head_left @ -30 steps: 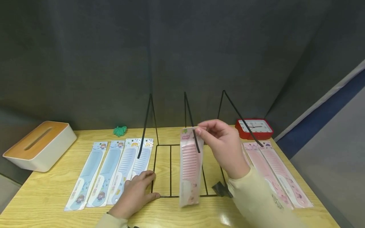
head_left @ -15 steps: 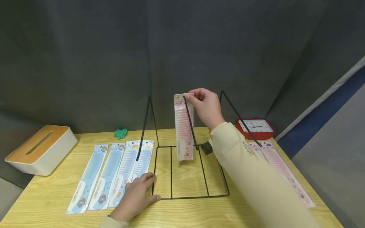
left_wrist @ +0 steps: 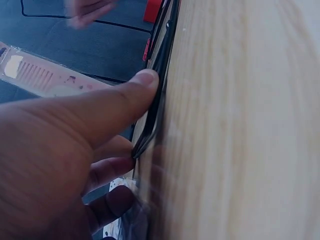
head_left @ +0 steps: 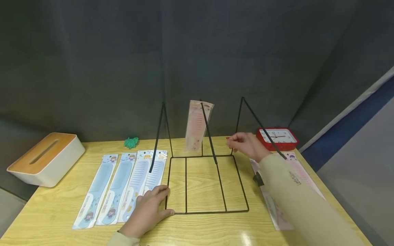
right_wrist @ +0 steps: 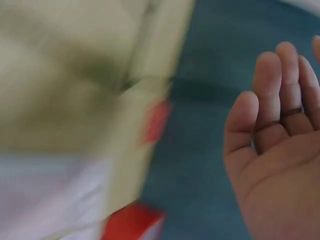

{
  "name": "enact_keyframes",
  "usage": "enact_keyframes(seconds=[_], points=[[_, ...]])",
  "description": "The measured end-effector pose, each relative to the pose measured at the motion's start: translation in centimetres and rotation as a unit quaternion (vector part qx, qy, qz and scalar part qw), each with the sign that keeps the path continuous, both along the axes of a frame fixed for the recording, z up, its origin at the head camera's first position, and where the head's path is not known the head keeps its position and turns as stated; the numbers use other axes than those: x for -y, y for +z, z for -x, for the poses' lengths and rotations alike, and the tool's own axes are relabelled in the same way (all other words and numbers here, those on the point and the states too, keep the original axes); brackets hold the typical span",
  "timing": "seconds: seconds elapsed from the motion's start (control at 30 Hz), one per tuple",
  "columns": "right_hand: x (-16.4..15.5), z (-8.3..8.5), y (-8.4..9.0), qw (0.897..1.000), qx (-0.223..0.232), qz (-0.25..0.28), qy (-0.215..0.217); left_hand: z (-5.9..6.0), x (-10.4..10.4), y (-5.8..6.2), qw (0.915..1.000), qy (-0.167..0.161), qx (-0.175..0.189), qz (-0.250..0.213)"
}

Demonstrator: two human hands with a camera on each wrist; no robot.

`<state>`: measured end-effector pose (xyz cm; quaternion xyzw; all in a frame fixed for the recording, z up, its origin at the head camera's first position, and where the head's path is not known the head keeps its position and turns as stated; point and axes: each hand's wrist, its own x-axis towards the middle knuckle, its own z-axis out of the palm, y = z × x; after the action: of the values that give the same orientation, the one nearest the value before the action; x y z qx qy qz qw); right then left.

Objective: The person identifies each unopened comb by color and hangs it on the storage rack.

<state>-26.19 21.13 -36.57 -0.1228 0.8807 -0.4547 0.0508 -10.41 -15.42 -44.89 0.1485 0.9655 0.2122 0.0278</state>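
A black wire display rack [head_left: 204, 212] stands mid-table, with three slanting arms rising over its flat base. On its middle arm hangs a packaged pink comb [head_left: 195, 126], tilted a little. My left hand [head_left: 147, 212] grips the rack's front left corner, thumb on the front wire and fingers on the side wire; the left wrist view shows the thumb [left_wrist: 142, 82] against the wire. Holding nothing, my right hand [head_left: 248, 145] is in the air near the rack's right arm. Its fingers look relaxed in the right wrist view, with a bare palm [right_wrist: 280, 170].
Several packaged blue combs [head_left: 112, 191] lie left of the rack. Packaged pink combs [head_left: 300, 171] lie at right, partly under my right sleeve. A red clock [head_left: 278, 139] stands at back right, a white tissue box [head_left: 58, 167] with wooden lid at far left. Green string [head_left: 131, 142] lies near the back.
My right hand carried the pink comb up and back to the middle arm, let it go there, and moved right and down. The left hand has stayed at the rack's corner.
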Motion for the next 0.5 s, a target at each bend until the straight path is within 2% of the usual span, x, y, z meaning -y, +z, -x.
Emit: enact_keyframes(seconds=[0.17, 0.23, 0.33, 0.4, 0.5], points=[[-6.3, 0.8, -5.7, 0.996, 0.040, -0.028, -0.075, 0.0, 0.0, 0.0, 1.0000, 0.000, -0.002, 0.001], [-8.1, 1.2, -7.2, 0.992, 0.049, -0.068, -0.093, 0.0, -0.1, 0.0, 1.0000, 0.001, 0.005, -0.003], [-9.8, 1.7, -8.5, 0.982, 0.062, -0.151, -0.090, 0.0, -0.1, 0.0, 0.9999, 0.003, 0.015, -0.006], [-10.4, 2.0, -8.9, 0.972, 0.064, -0.205, -0.091, 0.0, -0.1, -0.1, 0.9998, 0.004, 0.018, -0.005], [-10.6, 2.3, -9.2, 0.966, 0.068, -0.223, -0.108, 0.1, -0.1, -0.2, 0.9999, 0.004, 0.014, -0.003]])
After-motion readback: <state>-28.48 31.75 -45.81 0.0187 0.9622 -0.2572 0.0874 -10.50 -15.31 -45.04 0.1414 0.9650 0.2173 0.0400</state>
